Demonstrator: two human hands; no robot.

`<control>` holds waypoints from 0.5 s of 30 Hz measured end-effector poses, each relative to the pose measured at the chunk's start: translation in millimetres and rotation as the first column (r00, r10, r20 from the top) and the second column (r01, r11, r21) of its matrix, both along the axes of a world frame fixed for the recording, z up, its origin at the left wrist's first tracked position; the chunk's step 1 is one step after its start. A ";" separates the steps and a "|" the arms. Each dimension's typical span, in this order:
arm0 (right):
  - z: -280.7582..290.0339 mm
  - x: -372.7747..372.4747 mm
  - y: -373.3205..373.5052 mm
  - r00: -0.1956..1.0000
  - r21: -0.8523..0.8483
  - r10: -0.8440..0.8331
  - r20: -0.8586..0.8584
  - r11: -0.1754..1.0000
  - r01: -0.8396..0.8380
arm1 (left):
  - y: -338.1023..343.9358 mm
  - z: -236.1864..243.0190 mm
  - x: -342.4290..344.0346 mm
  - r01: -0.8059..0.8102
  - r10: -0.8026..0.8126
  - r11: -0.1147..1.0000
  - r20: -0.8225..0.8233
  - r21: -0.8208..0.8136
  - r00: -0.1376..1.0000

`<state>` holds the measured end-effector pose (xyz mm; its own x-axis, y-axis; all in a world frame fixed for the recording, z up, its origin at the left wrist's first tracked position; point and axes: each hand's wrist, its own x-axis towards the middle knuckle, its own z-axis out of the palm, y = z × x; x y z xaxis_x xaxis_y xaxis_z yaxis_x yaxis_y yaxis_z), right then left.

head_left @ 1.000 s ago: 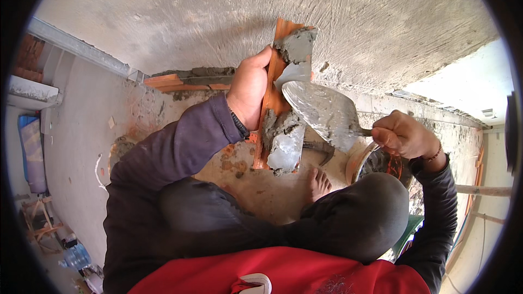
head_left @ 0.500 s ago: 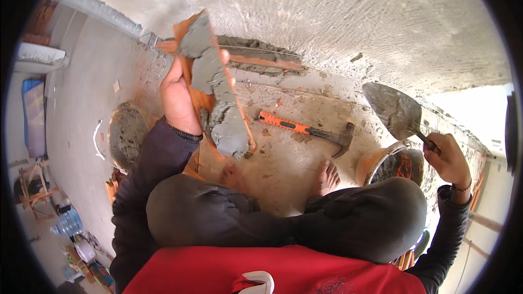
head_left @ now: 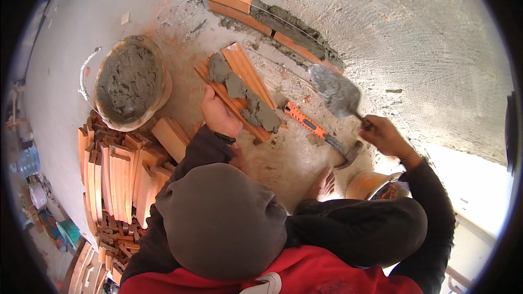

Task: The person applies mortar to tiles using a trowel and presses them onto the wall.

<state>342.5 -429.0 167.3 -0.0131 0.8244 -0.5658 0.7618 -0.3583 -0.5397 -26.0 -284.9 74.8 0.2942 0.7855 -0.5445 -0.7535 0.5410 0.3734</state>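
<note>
My left hand (head_left: 220, 113) is closed on the edge of a long orange clay brick strip (head_left: 222, 92). Grey mortar (head_left: 237, 87) lies in lumps along its upper face. Beyond it on the floor is a second grooved clay strip (head_left: 249, 71). My right hand (head_left: 385, 137) grips the handle of a pointed trowel (head_left: 336, 93), its blade smeared with wet mortar and held near the wall's foot. Between my hands, a hammer (head_left: 308, 123) with an orange and black handle lies on the floor.
A bucket of mortar (head_left: 131, 81) stands at left, above stacked clay strips (head_left: 122, 177). Another bucket (head_left: 365, 184) is by my right knee. Along the grey wall (head_left: 414, 38), laid orange bricks (head_left: 239, 16) sit in mortar beneath a taut string.
The view has swung left, showing more of the mortar bucket and stack. The strip in my left hand is lower, closer to the floor. My right hand has brought the trowel inward, leftward.
</note>
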 end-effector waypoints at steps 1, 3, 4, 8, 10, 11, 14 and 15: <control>-26.4 -4.8 -2.1 0.996 0.003 -0.041 -0.076 0.999 0.042 | 2.5 6.9 -0.1 -0.011 0.011 1.000 -0.014 0.001 1.000; -75.1 -14.5 -12.3 0.976 -0.058 -0.141 -0.167 0.989 0.133 | 11.3 -6.3 -6.3 0.012 -0.041 0.991 0.217 0.134 0.975; -103.2 -18.3 -22.4 0.971 0.014 -0.149 -0.189 0.988 0.155 | 18.3 -32.2 -14.7 0.002 -0.125 0.963 0.437 0.270 0.891; -120.0 -34.5 -43.8 0.964 -0.110 -0.251 -0.091 0.964 0.241 | 29.7 -4.0 1.2 0.003 -0.015 0.996 0.132 0.090 0.991; -117.4 -37.9 -47.2 0.974 -0.040 -0.220 -0.054 0.975 0.218 | 36.6 -2.8 10.6 -0.005 -0.002 0.999 0.155 0.049 0.988; -116.7 -38.9 -46.9 0.978 -0.006 -0.206 -0.037 0.979 0.206 | 41.1 -4.8 13.0 -0.008 0.003 1.000 0.165 0.029 0.986; -111.7 -44.1 -42.9 0.981 0.010 -0.191 -0.026 0.981 0.192 | 51.0 -28.2 16.5 0.043 -0.065 0.993 0.209 0.109 0.976; -120.6 -41.0 -46.7 0.973 0.015 -0.215 -0.084 0.976 0.217 | 55.9 -40.2 18.1 0.074 -0.108 0.987 0.244 0.144 0.964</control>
<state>301.5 -475.7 46.7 0.1213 0.8260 -0.5505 0.6211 -0.4957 -0.6070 -8.0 -229.0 34.7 0.4810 0.8093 -0.3371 -0.7819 0.5700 0.2525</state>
